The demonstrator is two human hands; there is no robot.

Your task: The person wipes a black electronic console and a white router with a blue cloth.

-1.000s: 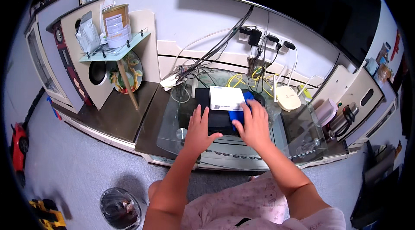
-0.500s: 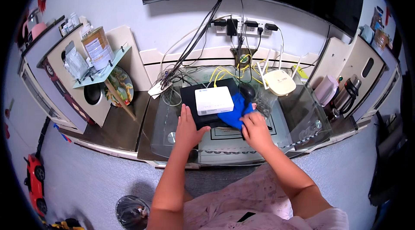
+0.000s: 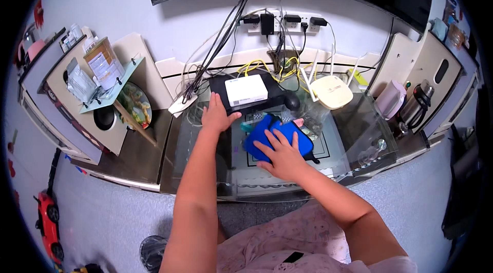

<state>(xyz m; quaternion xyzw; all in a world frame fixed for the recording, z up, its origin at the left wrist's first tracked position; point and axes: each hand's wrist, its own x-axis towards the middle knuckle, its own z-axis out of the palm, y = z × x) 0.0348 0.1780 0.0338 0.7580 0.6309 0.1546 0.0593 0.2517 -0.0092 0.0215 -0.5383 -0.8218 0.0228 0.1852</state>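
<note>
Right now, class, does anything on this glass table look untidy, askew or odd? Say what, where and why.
Yes. Behind the black box, black, white and yellow cables lie tangled below the wall sockets. The white box sits skewed on the black one. The right hand presses a blue cloth.

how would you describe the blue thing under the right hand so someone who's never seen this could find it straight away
Start at the glass table below the wall-mounted screen, and find the black box with a white box on top near its back edge. Just in front of it lies the blue cloth, with the right hand pressed flat on it. It is the only bright blue, soft, crumpled thing on the glass.
</note>
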